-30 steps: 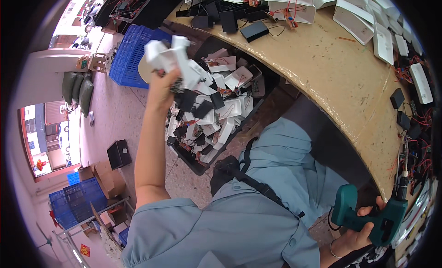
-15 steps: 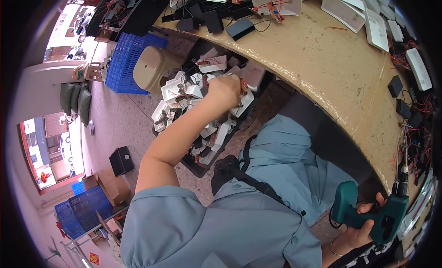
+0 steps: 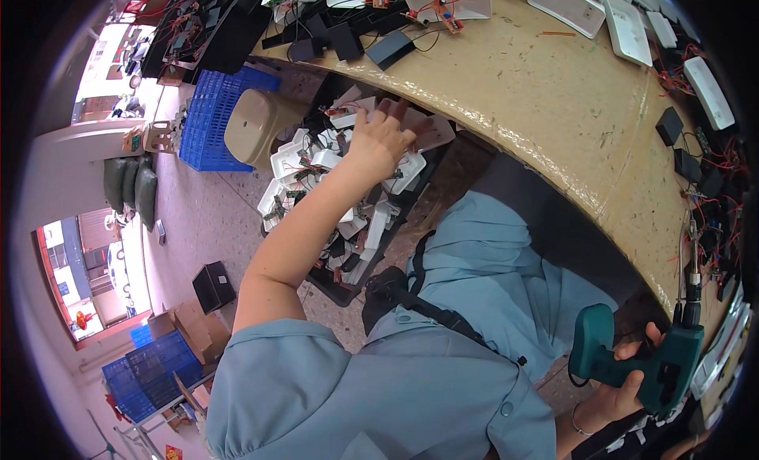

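My left hand [image 3: 378,143] is over the black crate [image 3: 348,294] at the table's left side, its fingers spread and nothing gripped in them. Under and around the fingers lie white plastic housings [image 3: 407,171] with small circuit boards and red wires, heaped in the crate. A white housing [image 3: 433,132] lies beside the fingertips, partly hidden by the hand. At the lower right my right hand [image 3: 624,381] is wrapped round a green power screwdriver [image 3: 668,373], whose bit points up toward the table's edge.
The brown table [image 3: 538,104] curves from upper left to right. Black boxes [image 3: 391,49] and wired boards stand along its far edge; more black boxes [image 3: 686,166] and white housings [image 3: 708,92] lie at right. A beige stool [image 3: 257,128] and blue basket [image 3: 209,120] stand beyond the crate.
My left hand has let go of a wired part, and its fingers have spread over the crate. My right hand keeps the screwdriver in about the same place. The view has shifted slightly.
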Tool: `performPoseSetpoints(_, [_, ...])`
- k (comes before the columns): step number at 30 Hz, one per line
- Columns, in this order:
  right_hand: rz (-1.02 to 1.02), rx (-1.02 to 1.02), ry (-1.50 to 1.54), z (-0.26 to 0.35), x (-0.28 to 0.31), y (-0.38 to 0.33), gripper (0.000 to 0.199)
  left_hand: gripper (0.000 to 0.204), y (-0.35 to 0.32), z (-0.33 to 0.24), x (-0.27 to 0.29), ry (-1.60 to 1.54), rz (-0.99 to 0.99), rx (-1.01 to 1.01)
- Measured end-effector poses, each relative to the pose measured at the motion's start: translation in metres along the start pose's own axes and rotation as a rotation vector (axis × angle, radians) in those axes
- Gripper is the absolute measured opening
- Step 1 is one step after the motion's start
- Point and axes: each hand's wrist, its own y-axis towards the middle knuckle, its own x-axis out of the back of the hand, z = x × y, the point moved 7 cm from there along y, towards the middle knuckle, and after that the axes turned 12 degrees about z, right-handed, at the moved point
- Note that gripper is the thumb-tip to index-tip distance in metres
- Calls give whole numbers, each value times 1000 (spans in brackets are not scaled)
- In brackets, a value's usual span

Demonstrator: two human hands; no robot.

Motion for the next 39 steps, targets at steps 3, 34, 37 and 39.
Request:
performPoseSetpoints(3, [29,9,3,1,-2,2,65,27,7,-15,-16,33,70,-247])
performPoseSetpoints(34, [19,93,62,9,-3,-1,66,29,-42,59,140,-991,-401,-325])
performPoseSetpoints(37, [-10,62,99,7,0,-3,70,46,-34,134,167,-928,-726,48])
performPoseSetpoints(39, [-21,68,108,7,0,-4,70,57,-10,154,181,-701,-885,30])
